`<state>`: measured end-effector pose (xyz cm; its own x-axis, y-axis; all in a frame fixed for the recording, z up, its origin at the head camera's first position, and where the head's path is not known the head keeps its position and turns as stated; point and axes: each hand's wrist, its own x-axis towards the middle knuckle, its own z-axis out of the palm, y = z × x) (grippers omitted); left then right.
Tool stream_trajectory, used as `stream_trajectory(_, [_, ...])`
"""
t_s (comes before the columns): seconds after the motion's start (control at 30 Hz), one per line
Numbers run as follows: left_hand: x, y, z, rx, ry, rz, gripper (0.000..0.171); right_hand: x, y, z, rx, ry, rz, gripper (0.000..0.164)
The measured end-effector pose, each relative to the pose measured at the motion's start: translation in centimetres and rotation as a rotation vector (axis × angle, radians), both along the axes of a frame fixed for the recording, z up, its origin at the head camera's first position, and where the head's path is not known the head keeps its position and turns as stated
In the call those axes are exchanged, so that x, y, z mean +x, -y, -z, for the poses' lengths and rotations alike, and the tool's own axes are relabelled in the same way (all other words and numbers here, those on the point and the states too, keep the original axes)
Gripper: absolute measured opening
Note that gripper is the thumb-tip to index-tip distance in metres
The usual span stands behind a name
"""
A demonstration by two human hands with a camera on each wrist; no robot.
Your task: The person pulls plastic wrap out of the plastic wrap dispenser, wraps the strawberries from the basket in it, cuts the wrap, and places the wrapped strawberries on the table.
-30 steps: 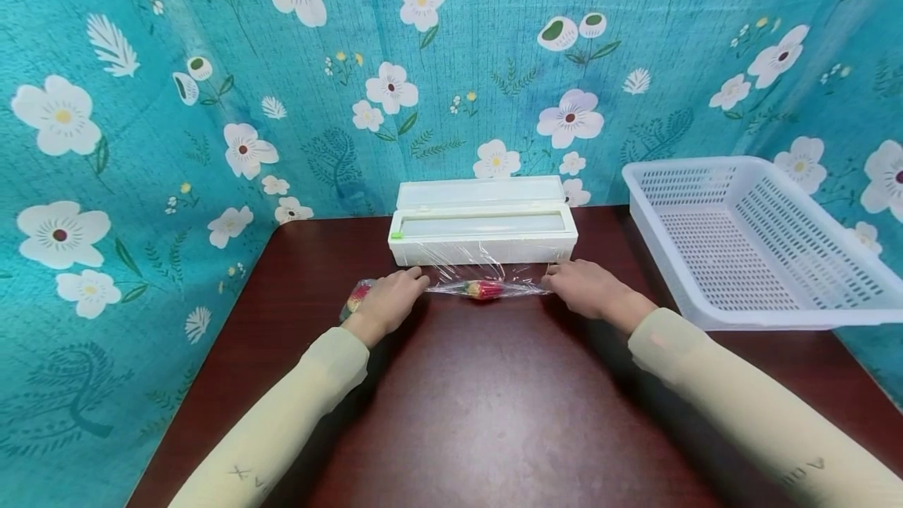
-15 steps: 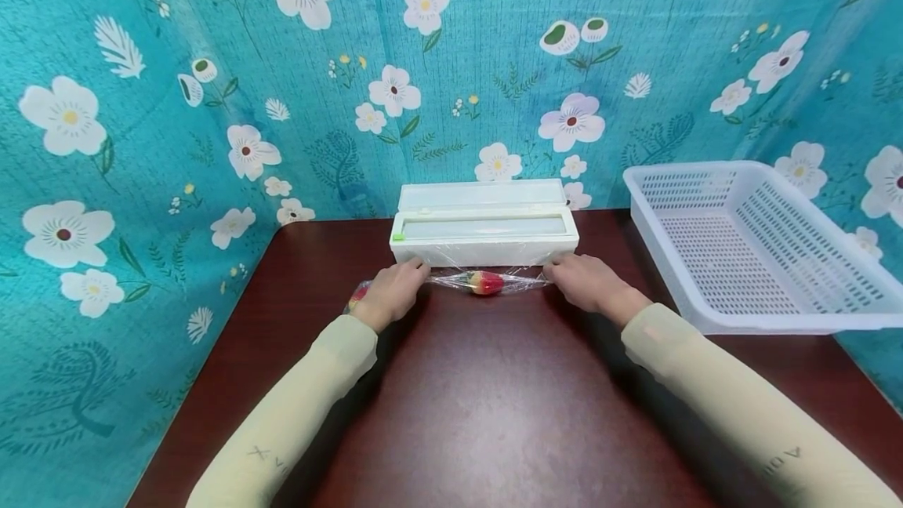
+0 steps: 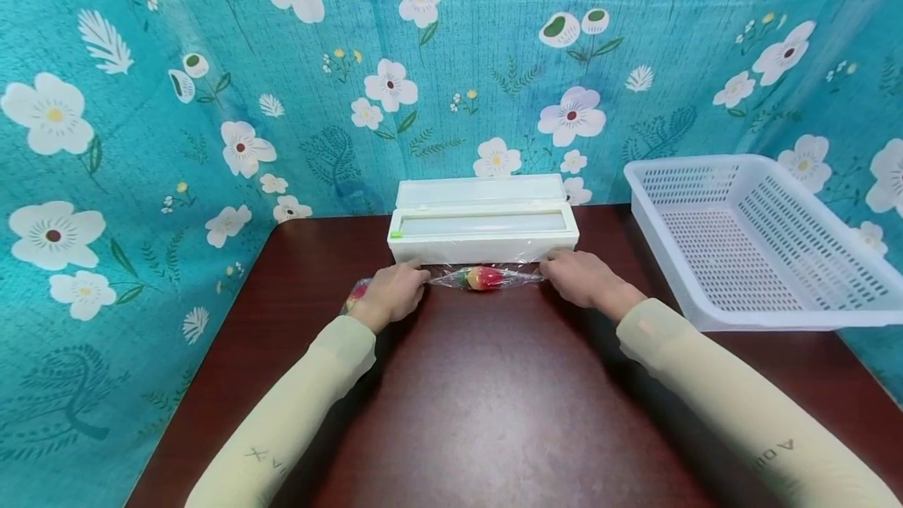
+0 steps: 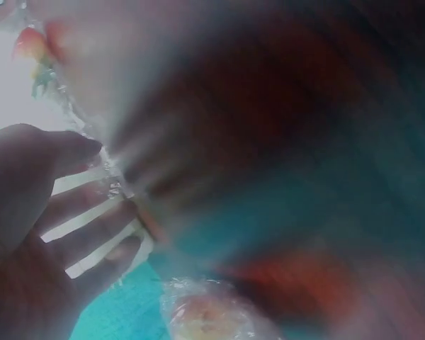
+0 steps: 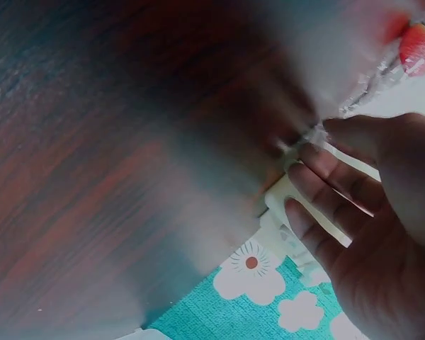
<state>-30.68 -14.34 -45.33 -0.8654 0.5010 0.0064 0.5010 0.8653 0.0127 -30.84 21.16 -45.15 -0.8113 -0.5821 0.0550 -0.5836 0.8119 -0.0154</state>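
Wrapped in clear plastic wrap point(image 3: 451, 279), a red, yellow and green strawberry-like fruit point(image 3: 484, 278) lies crosswise in front of the white box. My left hand point(image 3: 397, 288) pinches the gathered left end of the wrap. Its opposite end is pinched between the thumb and fingertips of my right hand point(image 3: 580, 279). In the left wrist view the wrap runs as a crinkled strand from the thumb point(image 4: 78, 149) towards the fruit point(image 4: 34, 48). A second wrapped fruit point(image 3: 357, 294) sits beside my left hand, partly hidden by it.
Just behind the hands stands the white plastic-wrap dispenser box point(image 3: 483, 249), its lid point(image 3: 481, 190) raised and a roll inside. A white perforated basket point(image 3: 677, 288) is at the right on the dark red table point(image 3: 466, 414). A flowered teal cloth point(image 3: 451, 61) hangs behind.
Both hands have shifted slightly towards the box. The fruit has turned over within the wrap, and the sheet that stretched up to the box has shortened.
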Motion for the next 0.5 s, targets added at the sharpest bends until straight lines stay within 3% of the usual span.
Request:
stream_trajectory(0.13, [0.4,0.2,-0.4,0.031,-0.001,-0.015,0.015,0.3,-0.2,-0.5,0.002,0.059,0.009,0.001])
stream_trajectory(0.3, [0.9,0.8,-0.6,0.064,0.015,-0.021,0.019,0.7,0.1,-1.1,0.029,0.103,0.026,0.011])
stream_trajectory(0.5, [1.2,2.0,-1.5,0.168,-0.005,-0.027,0.019,1.3,0.9,-2.9,0.023,0.041,0.012,0.006])
